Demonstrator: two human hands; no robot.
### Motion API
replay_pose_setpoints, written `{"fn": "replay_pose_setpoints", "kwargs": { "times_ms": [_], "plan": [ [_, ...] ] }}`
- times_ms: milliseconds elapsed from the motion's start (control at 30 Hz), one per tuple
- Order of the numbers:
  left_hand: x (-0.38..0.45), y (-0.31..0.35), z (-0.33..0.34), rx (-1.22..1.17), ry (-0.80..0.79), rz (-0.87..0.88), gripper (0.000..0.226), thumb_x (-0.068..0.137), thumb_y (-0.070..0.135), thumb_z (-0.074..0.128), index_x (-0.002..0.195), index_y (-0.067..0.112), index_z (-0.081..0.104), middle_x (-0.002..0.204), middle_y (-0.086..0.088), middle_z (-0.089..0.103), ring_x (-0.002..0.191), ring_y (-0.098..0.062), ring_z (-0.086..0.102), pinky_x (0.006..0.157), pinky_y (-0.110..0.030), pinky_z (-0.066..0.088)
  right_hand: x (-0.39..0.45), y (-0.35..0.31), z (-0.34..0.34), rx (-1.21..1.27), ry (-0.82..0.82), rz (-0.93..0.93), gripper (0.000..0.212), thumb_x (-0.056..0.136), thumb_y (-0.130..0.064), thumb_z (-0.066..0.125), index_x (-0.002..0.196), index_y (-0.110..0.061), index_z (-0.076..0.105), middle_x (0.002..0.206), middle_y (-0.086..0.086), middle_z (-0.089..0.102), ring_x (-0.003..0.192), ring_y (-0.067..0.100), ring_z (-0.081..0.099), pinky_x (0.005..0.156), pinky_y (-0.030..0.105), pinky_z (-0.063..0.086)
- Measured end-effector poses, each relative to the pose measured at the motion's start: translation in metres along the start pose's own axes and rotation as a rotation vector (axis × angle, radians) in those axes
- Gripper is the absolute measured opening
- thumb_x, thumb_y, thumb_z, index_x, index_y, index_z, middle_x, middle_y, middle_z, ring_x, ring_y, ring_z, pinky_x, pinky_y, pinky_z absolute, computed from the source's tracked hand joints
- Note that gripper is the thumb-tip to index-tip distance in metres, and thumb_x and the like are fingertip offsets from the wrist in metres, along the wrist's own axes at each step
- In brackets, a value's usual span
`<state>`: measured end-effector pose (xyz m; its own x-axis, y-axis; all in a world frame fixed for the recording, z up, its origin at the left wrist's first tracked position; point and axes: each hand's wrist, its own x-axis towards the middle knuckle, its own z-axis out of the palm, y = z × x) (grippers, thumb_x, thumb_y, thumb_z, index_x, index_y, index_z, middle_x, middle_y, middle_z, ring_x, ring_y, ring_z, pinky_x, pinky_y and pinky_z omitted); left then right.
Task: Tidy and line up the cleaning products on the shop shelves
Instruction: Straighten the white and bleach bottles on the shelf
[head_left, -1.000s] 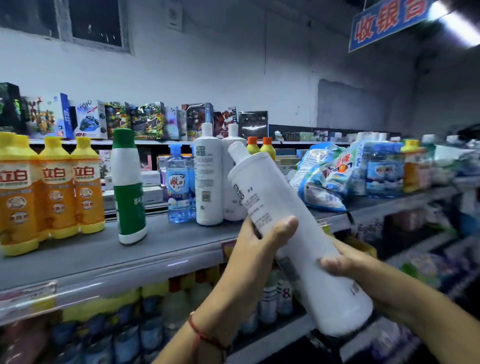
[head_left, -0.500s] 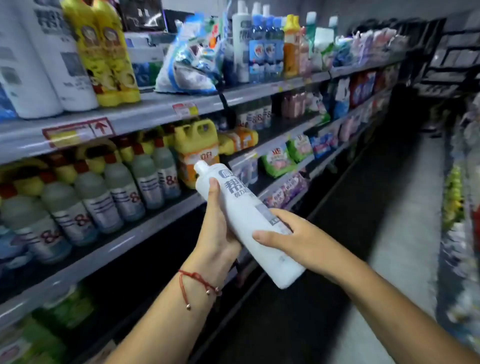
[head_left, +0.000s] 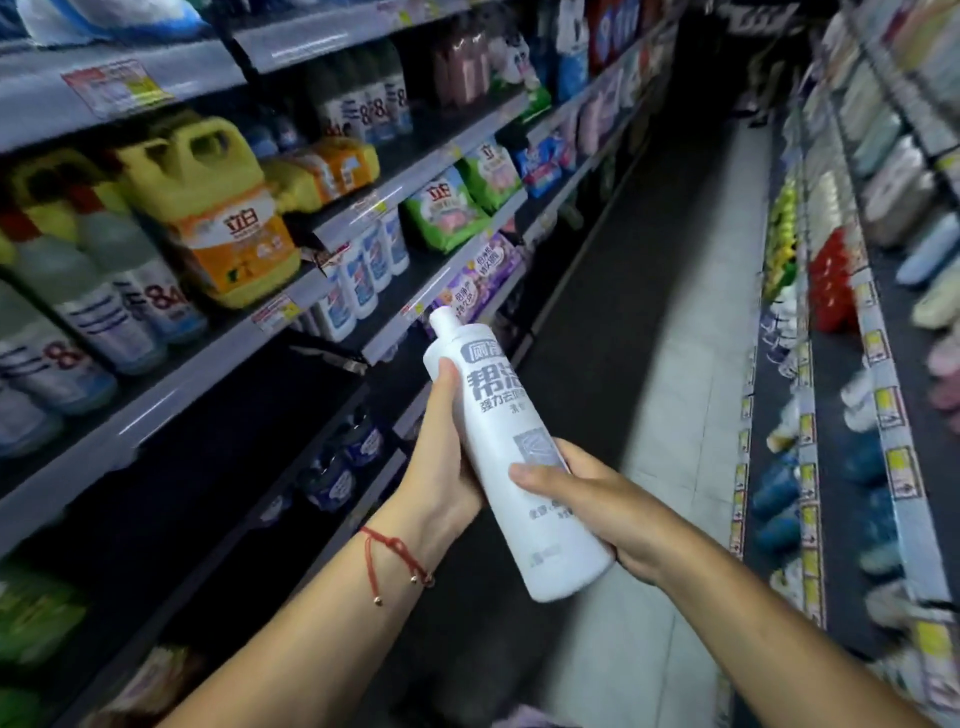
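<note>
While both hands hold it out over the aisle, the white cleaner bottle (head_left: 511, 457) lies tilted, white cap up and away toward the shelving, base down toward the person. Grey printed characters on its front face up. Left hand (head_left: 447, 467) grips the bottle's left side, thumb laid up along the shoulder, fingers wrapped behind and out of sight. Right hand (head_left: 605, 499) clasps the lower half from the right, thumb across the front label, fingers closed underneath. A red string bracelet (head_left: 395, 561) with small beads sits on the left wrist.

Bottle is off the shelves entirely, in the air in front of the left-hand rack, touching only the hands.

Left rack, second shelf: a yellow detergent jug (head_left: 218, 208) with an orange label, and beside it to the left, clear disinfectant bottles (head_left: 130, 291) with red caps marked 84. Further along, green detergent bags (head_left: 447, 215). Shelf below holds small white bottles (head_left: 358, 275) with blue labels and purple bags (head_left: 475, 280). Price tags (head_left: 275, 312) clipped on the shelf edges.

Right rack is blurred; goods there cannot be made out. Pale tiled floor (head_left: 685, 364) runs between.
</note>
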<state>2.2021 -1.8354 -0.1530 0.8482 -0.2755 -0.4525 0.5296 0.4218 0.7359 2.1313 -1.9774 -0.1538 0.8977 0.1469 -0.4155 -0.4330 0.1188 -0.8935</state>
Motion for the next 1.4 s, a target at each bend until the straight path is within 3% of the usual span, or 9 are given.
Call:
{"fn": "replay_pose_setpoints", "kwargs": {
  "times_ms": [133,267,467,600,733,833,933,1200,1400],
  "plan": [
    [-0.005,-0.003,0.008,0.271,-0.069,0.025,0.055,0.095,0.06,0.053,0.126,0.016,0.065,0.118,-0.013,0.073,0.11,-0.029,0.07,0.098,-0.047,0.055,0.006,0.016,-0.005,0.12,-0.002,0.019,0.037,0.083,-0.026,0.076,0.117,-0.025,0.061,0.096,-0.004,0.078,0.086,0.011,0.074,0.075,0.029,0.058],
    [-0.005,-0.002,0.023,0.672,-0.136,0.268,0.029,0.098,0.042,0.06,0.119,0.022,0.061,0.113,-0.012,0.071,0.101,-0.022,0.072,0.088,-0.038,0.06,0.014,0.028,-0.007,0.286,-0.036,0.034,0.055,0.068,-0.027,0.081,0.12,-0.016,0.066,0.107,0.009,0.076,0.097,0.021,0.073,0.085,0.035,0.056],
    [-0.003,0.008,0.031,1.115,-0.138,0.398,0.062,0.078,0.07,0.064,0.129,0.038,0.05,0.111,0.016,0.066,0.1,-0.003,0.066,0.087,-0.038,0.057,0.024,0.031,-0.012,0.36,-0.103,0.0,0.069,0.055,-0.026,0.086,0.119,-0.008,0.067,0.112,0.016,0.074,0.104,0.027,0.07,0.094,0.04,0.054],
    [-0.001,0.021,0.033,0.983,-0.202,0.446,0.046,0.087,0.052,0.071,0.125,0.028,0.058,0.11,0.008,0.071,0.098,-0.006,0.07,0.081,-0.029,0.058,0.023,0.022,-0.021,0.252,-0.095,-0.115,0.069,0.063,-0.031,0.08,0.128,-0.017,0.063,0.121,0.008,0.072,0.117,0.024,0.065,0.103,0.04,0.049],
    [0.004,0.036,0.035,0.707,-0.203,0.413,0.046,0.089,0.046,0.071,0.122,0.016,0.063,0.113,-0.004,0.075,0.102,-0.023,0.073,0.088,-0.04,0.059,0.026,0.006,-0.034,0.174,-0.098,-0.165,0.07,0.058,-0.041,0.082,0.124,-0.025,0.064,0.119,-0.001,0.073,0.114,0.015,0.066,0.101,0.033,0.049],
    [0.016,0.049,0.039,0.54,-0.176,0.379,0.05,0.091,0.045,0.065,0.125,0.008,0.062,0.115,-0.01,0.074,0.105,-0.028,0.072,0.09,-0.038,0.058,0.037,-0.002,-0.046,0.202,-0.186,-0.12,0.089,0.047,-0.057,0.093,0.125,-0.024,0.066,0.123,0.008,0.071,0.117,0.026,0.066,0.103,0.044,0.05],
    [0.032,0.063,0.038,0.42,-0.183,0.33,0.056,0.093,0.051,0.058,0.129,0.008,0.061,0.121,-0.013,0.072,0.113,-0.032,0.068,0.098,-0.047,0.054,0.051,-0.022,-0.049,0.188,-0.261,-0.104,0.075,0.04,-0.054,0.096,0.106,-0.024,0.077,0.106,0.007,0.076,0.097,0.022,0.073,0.081,0.035,0.059],
    [0.102,0.117,0.027,0.471,-0.234,0.417,0.05,0.093,0.051,0.054,0.138,0.029,0.051,0.128,-0.001,0.069,0.112,-0.026,0.07,0.088,-0.045,0.057,0.131,-0.113,-0.053,-0.214,0.004,-0.266,0.052,0.061,-0.031,0.085,0.108,-0.017,0.066,0.091,0.0,0.076,0.079,0.014,0.072,0.067,0.027,0.056],
    [0.18,0.16,0.051,0.331,-0.193,0.437,0.06,0.082,0.047,0.073,0.131,0.027,0.046,0.118,0.0,0.073,0.104,-0.025,0.073,0.077,-0.045,0.062,0.21,-0.191,-0.069,-0.619,0.19,-0.328,0.052,0.055,-0.045,0.089,0.1,-0.034,0.065,0.09,-0.017,0.074,0.077,0.001,0.071,0.07,0.027,0.057]
  ]
}}
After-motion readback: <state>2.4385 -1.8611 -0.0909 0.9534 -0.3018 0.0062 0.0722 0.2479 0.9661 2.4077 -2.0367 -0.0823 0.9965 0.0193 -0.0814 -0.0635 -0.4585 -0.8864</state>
